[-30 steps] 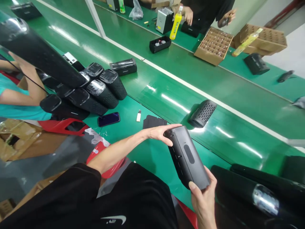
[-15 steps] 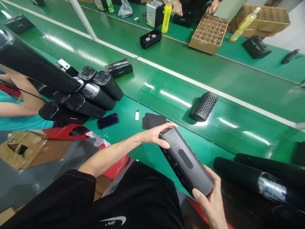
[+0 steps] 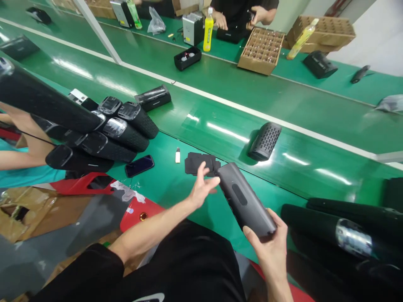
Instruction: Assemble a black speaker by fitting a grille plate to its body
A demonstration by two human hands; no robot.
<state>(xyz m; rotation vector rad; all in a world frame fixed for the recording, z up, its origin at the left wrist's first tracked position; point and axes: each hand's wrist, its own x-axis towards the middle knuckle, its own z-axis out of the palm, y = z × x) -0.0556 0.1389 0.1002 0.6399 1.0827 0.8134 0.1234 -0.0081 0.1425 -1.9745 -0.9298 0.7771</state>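
Observation:
A dark grey speaker housing [image 3: 248,201] with a long oval patch on its face is tilted above the green bench. Its near lower end is gripped by my right hand [image 3: 267,239], thumb on one side and fingers round the other. My left hand [image 3: 203,186] is open beside the far end, fingers apart; whether a fingertip still touches the housing I cannot tell. Just beyond my left hand lies a stack of flat black pieces [image 3: 197,162]. A small white-and-black item [image 3: 178,155] and a black phone [image 3: 139,166] lie to the left.
Several black speaker housings [image 3: 126,130] are piled at left beside another person's arm [image 3: 19,155]. A perforated housing [image 3: 265,141] sits on the green belt [image 3: 302,134]. More dark cylinders [image 3: 317,226] stand at right. Across the belt, a person's hands work near a divided carton [image 3: 261,50].
My left hand has let go of the speaker housing's far end and drawn back left with its fingers spread. My right hand keeps hold. The view has shifted slightly.

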